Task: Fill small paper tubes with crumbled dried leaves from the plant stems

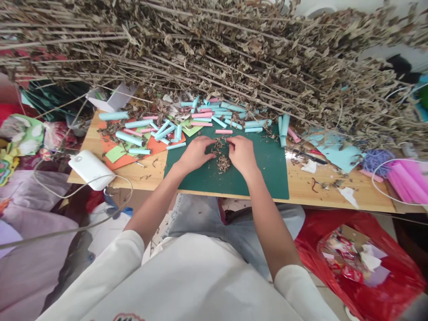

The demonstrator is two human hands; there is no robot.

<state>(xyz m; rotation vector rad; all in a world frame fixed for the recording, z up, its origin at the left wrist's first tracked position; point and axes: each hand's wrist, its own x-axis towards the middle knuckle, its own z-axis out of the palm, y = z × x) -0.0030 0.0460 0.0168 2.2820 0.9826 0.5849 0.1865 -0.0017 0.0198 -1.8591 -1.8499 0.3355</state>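
Observation:
My left hand [195,153] and my right hand [241,154] rest on a green cutting mat [267,178], knuckles up, fingers curled in towards each other. Between them lies a small heap of crumbled dry leaves [223,163]. Both hands pinch at the leaf bits at the top of the heap; what sits in the fingertips is too small to name. Rolled paper tubes [214,117], light blue and pink, lie scattered just beyond the hands.
A big bundle of dried leafy stalks [234,53] overhangs the wooden table [334,191]. A white device with a cable [91,168] sits at the left edge. Orange and green paper sheets [115,154], pink tubes [406,178], and a red bag [361,263] lie around.

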